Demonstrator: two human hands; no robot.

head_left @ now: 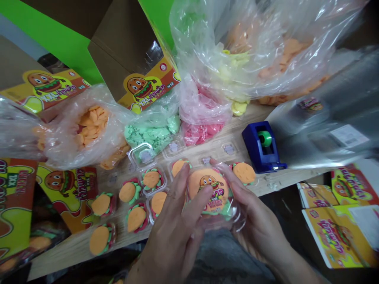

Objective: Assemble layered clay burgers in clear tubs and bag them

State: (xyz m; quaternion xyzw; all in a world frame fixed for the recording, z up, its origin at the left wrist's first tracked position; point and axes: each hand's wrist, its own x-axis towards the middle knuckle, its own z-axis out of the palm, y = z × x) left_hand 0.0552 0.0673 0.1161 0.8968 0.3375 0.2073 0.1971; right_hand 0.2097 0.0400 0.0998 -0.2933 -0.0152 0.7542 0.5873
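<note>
Both my hands hold one small clear plastic container (211, 196) with a burger sticker on its lid and a gummy burger inside. My left hand (174, 228) presses its fingers over the container's left side and lid. My right hand (254, 221) cups it from the right and below. Just beyond, on the wooden table (290, 177), lie several open clear containers with gummy burgers (136, 218) and a few empty ones (142, 154).
Clear bags of orange (89, 126), green (151, 134), pink (201, 132) and yellow (237, 106) gummy pieces line the back. A blue tape dispenser (263, 146) stands at right. Printed burger cartons (71, 193) lie left, flat ones (340, 228) right.
</note>
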